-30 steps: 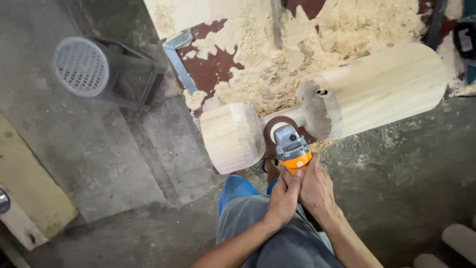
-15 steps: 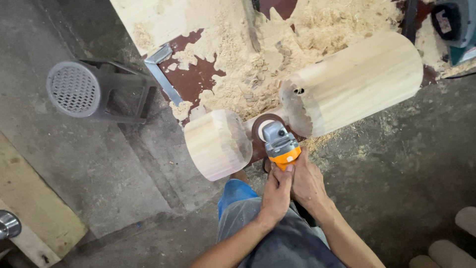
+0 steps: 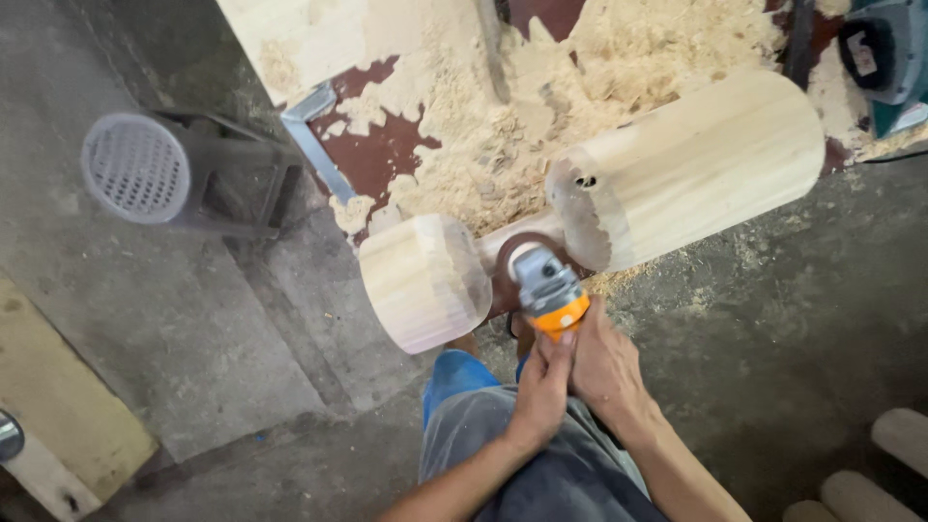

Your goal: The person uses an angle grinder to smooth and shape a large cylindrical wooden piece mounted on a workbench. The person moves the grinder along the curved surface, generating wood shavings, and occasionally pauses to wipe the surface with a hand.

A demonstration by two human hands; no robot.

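Note:
A pale wooden workpiece lies across the floor: a thick cylinder [image 3: 696, 164] on the right, a shorter drum [image 3: 420, 280] on the left, joined by a narrow neck [image 3: 507, 242]. An angle grinder [image 3: 546, 290] with a grey head and orange body has its disc in the groove at that neck. My left hand [image 3: 541, 387] and my right hand [image 3: 604, 372] both grip the grinder's body from below. My knees in grey-blue trousers [image 3: 512, 454] sit under the hands.
Heaps of wood shavings [image 3: 541, 106] cover the red-brown floor behind the workpiece. A grey fan [image 3: 145, 169] stands at the left, a teal power tool [image 3: 884, 58] at the top right, a metal square [image 3: 314, 140] nearby, rounded wood pieces [image 3: 884, 464] at the bottom right.
The view has shifted slightly, so everything sits a little lower and further left. Both hands stay on the grinder at the neck of the workpiece.

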